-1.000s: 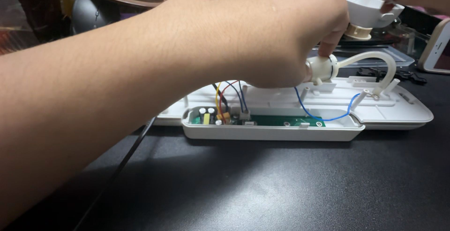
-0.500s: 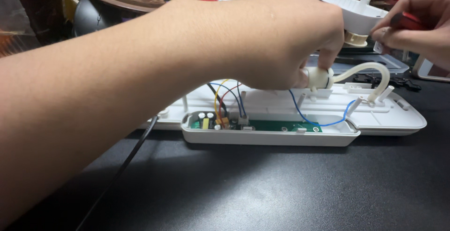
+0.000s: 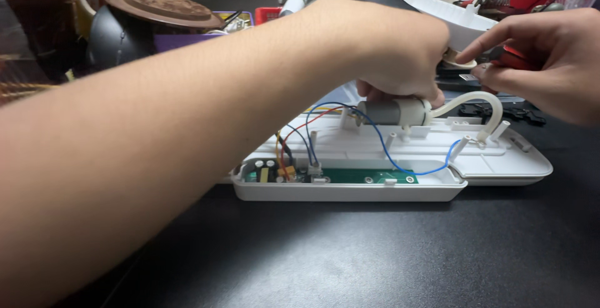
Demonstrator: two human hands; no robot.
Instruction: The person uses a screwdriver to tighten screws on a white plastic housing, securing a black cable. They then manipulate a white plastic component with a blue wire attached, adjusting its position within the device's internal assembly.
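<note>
Black helmet (image 3: 119,42), brown lid (image 3: 164,8) behind forearm (image 3: 187,114)

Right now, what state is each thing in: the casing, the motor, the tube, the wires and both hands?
White casing: open, circuit board exposed.
Grey motor: lifted above the casing, gripped by the left hand.
White tube: curved, attached to the motor.
Wires: connected to the board.
Right hand: holding a red tool.

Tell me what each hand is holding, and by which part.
Left hand grips the grey motor from above, around its body. Right hand holds a red tool; which part cannot be told.
</note>
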